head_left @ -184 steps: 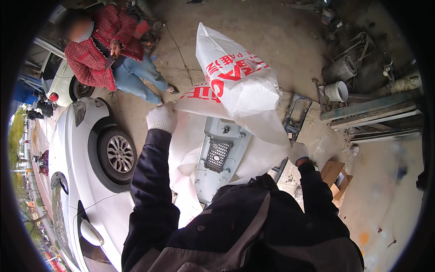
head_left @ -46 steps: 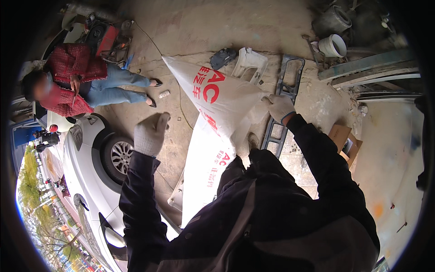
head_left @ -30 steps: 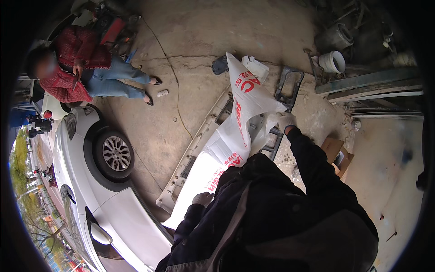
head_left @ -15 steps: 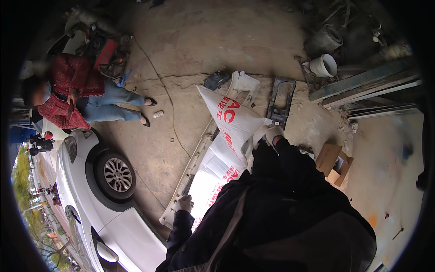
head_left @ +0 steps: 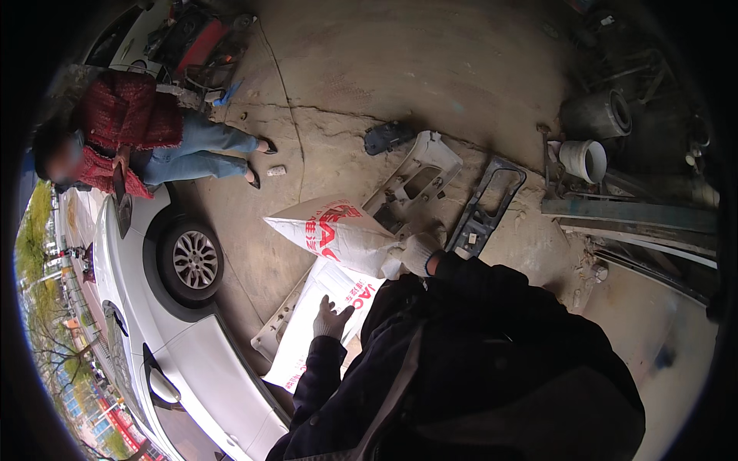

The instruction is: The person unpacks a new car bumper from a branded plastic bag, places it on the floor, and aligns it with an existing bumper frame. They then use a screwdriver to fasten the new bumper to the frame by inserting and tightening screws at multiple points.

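Observation:
My right hand, in a white glove, grips the crumpled edge of a white plastic wrapper with red print, near my legs. My left hand, also gloved, has its fingers apart over the lower, flattened part of that wrapper. Beneath it, a long pale car body part lies on the floor, mostly hidden. A pale grey plastic panel with openings lies beyond the wrapper. To its right is a black frame-like part; behind them sits a small dark piece.
A white car stands close at the left. A person in a red jacket stands at upper left near red equipment. A cable crosses the floor. Metal beams and a white bucket are at the right.
The wrapper's pointed top has swung down and left, uncovering more of the pale panel. My right hand has moved left and lower; my left hand has moved right and opened its fingers.

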Action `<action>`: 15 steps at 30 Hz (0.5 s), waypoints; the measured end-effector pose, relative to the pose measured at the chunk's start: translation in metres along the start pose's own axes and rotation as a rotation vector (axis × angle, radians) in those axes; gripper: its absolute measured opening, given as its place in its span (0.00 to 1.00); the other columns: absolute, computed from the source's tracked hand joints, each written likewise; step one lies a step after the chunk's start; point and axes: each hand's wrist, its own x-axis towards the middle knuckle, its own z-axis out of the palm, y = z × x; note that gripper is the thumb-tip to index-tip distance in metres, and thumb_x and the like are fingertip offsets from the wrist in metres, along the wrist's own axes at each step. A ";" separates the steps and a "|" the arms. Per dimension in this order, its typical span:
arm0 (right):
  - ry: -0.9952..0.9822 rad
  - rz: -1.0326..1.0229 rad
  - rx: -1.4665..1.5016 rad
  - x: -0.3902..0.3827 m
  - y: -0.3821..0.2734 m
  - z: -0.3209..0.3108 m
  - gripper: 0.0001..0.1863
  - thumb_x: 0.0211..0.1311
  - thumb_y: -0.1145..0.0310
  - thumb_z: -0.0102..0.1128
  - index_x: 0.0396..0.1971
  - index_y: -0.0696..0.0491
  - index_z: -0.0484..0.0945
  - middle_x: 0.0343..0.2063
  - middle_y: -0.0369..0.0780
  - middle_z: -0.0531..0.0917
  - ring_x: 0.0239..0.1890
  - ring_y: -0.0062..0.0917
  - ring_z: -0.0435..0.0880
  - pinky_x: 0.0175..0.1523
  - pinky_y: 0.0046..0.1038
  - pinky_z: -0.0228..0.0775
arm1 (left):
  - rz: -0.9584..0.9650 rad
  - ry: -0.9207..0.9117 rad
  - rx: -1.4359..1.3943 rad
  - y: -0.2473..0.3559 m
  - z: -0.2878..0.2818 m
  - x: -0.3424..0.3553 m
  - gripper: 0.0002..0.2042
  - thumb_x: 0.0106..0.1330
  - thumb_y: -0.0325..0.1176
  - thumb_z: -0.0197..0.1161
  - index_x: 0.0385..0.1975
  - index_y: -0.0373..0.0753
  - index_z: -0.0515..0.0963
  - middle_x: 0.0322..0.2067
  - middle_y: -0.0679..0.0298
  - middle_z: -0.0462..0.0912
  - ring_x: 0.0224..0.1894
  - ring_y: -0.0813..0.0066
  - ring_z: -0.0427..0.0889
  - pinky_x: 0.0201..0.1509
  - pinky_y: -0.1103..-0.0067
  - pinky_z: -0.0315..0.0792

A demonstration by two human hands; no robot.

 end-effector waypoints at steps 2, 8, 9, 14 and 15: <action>-0.025 0.032 0.214 0.009 -0.015 -0.001 0.29 0.70 0.41 0.58 0.36 0.55 0.89 0.30 0.53 0.88 0.37 0.53 0.88 0.43 0.49 0.78 | 0.045 0.000 -0.010 0.025 -0.004 0.007 0.57 0.55 0.53 0.80 0.77 0.29 0.53 0.66 0.39 0.75 0.66 0.49 0.79 0.68 0.65 0.74; -0.114 0.044 0.150 0.026 -0.035 -0.009 0.26 0.70 0.43 0.58 0.40 0.53 0.89 0.33 0.52 0.89 0.39 0.52 0.88 0.45 0.48 0.79 | 0.056 -0.030 0.005 0.036 0.001 0.035 0.52 0.59 0.59 0.74 0.74 0.26 0.59 0.64 0.39 0.78 0.63 0.50 0.82 0.67 0.67 0.75; -0.130 0.101 0.219 0.030 -0.037 -0.010 0.26 0.71 0.46 0.58 0.36 0.57 0.89 0.33 0.55 0.88 0.37 0.51 0.89 0.43 0.46 0.80 | 0.069 -0.063 0.021 0.026 0.002 0.039 0.51 0.60 0.59 0.73 0.73 0.26 0.61 0.63 0.39 0.79 0.63 0.51 0.82 0.66 0.67 0.75; -0.114 0.096 0.049 0.041 -0.049 -0.011 0.26 0.72 0.46 0.56 0.37 0.55 0.89 0.33 0.54 0.89 0.38 0.50 0.89 0.45 0.48 0.79 | 0.086 -0.114 -0.006 -0.037 0.002 0.063 0.45 0.63 0.60 0.69 0.68 0.26 0.70 0.58 0.41 0.83 0.61 0.54 0.84 0.66 0.68 0.75; -0.090 0.049 0.041 0.044 -0.052 -0.010 0.26 0.72 0.45 0.56 0.37 0.55 0.89 0.33 0.54 0.89 0.38 0.50 0.89 0.45 0.48 0.79 | 0.050 -0.113 -0.010 -0.051 0.000 0.066 0.45 0.63 0.61 0.69 0.67 0.25 0.71 0.57 0.41 0.84 0.61 0.54 0.84 0.66 0.69 0.75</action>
